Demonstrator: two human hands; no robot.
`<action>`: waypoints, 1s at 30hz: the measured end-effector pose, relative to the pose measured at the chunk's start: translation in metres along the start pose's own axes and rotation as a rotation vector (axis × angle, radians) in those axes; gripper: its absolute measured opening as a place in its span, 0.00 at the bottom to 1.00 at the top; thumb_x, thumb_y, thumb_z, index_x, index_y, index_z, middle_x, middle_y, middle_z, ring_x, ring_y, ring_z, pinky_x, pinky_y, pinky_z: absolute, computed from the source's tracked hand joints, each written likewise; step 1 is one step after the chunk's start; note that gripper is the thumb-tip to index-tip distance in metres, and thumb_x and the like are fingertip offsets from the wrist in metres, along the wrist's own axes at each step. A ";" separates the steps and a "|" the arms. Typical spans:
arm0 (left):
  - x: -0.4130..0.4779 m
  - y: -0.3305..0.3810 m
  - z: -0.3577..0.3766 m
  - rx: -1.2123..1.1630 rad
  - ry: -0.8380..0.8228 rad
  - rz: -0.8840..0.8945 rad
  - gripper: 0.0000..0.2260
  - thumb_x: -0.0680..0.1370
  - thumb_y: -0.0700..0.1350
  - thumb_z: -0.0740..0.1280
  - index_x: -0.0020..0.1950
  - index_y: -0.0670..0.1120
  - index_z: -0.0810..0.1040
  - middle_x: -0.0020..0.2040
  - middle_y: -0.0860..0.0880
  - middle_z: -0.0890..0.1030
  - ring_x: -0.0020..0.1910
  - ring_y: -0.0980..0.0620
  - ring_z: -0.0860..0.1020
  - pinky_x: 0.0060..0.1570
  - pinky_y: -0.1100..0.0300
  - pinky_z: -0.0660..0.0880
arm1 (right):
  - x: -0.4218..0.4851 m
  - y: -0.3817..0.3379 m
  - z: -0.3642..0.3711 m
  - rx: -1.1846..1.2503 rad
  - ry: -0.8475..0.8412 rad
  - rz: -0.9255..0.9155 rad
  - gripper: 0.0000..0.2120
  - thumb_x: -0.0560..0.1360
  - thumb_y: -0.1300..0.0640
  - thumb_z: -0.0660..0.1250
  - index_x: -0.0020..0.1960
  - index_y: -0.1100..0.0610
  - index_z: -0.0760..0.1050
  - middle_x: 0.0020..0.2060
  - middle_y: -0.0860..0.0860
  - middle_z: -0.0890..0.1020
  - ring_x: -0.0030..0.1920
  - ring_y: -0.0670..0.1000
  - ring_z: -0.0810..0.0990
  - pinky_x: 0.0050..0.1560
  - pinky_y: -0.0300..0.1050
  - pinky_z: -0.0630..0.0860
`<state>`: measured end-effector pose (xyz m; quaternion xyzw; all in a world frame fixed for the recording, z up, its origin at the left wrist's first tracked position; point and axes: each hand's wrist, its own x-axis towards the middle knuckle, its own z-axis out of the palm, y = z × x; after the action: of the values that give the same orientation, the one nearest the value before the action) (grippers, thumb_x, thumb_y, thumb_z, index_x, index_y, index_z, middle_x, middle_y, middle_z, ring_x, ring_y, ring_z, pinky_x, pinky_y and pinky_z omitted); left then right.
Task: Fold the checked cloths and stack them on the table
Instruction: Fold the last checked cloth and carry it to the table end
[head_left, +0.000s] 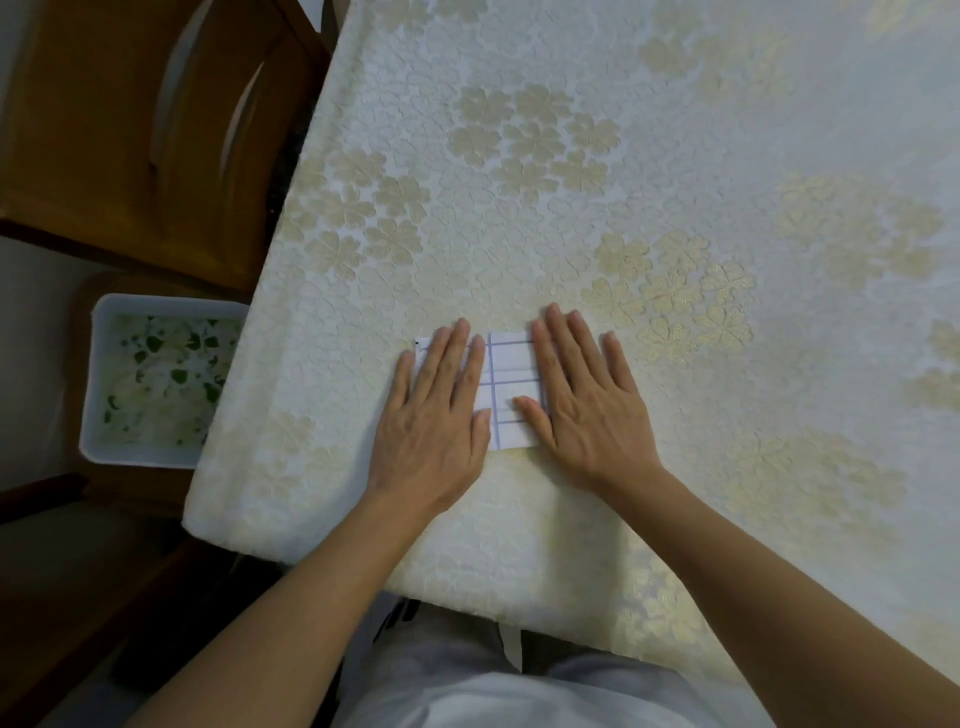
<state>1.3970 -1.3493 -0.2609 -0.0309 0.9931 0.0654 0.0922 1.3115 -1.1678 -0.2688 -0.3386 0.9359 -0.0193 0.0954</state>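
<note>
One checked cloth (511, 387) lies folded small on the table (571, 156). Both hands, left (436, 410) and right (584, 395), press flat-fingered on it, gripping nothing. No stack shows yet, so more folding likely remains.

A cream flower-embossed tablecloth (519, 156). Left of its far edge is a brown wooden chair (104, 156), and left of its near corner a white rectangular plastic tub (156, 301).

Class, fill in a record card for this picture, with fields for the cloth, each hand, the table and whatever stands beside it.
cloth: checked cloth, folded small, lying flat
left hand: flat, pressing the cloth's left part
right hand: flat, pressing its right edge
table: covered by a flowered cream tablecloth
beside table: white tub on the left, green-patterned contents; wooden chair beyond
</note>
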 end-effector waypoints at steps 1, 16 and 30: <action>0.001 -0.001 -0.002 0.002 0.009 -0.018 0.30 0.82 0.53 0.47 0.82 0.40 0.47 0.82 0.42 0.45 0.81 0.45 0.45 0.78 0.43 0.50 | -0.001 -0.001 0.000 0.000 -0.001 0.012 0.36 0.83 0.37 0.45 0.82 0.58 0.43 0.81 0.54 0.45 0.81 0.53 0.42 0.79 0.58 0.48; 0.004 -0.023 -0.012 0.011 0.031 -0.012 0.33 0.83 0.58 0.48 0.81 0.39 0.47 0.82 0.43 0.47 0.81 0.47 0.46 0.78 0.43 0.49 | -0.020 0.009 -0.017 0.034 0.006 0.118 0.38 0.82 0.35 0.40 0.81 0.61 0.44 0.81 0.55 0.45 0.81 0.53 0.43 0.79 0.61 0.46; 0.011 -0.016 0.000 -0.006 0.024 -0.006 0.32 0.83 0.58 0.47 0.82 0.41 0.47 0.82 0.45 0.46 0.81 0.49 0.45 0.79 0.46 0.48 | -0.003 0.002 -0.004 0.054 0.000 0.055 0.39 0.82 0.34 0.44 0.81 0.59 0.41 0.81 0.53 0.44 0.81 0.51 0.41 0.80 0.56 0.46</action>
<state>1.3869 -1.3658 -0.2654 -0.0348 0.9939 0.0677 0.0804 1.3117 -1.1646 -0.2649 -0.3099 0.9440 -0.0421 0.1050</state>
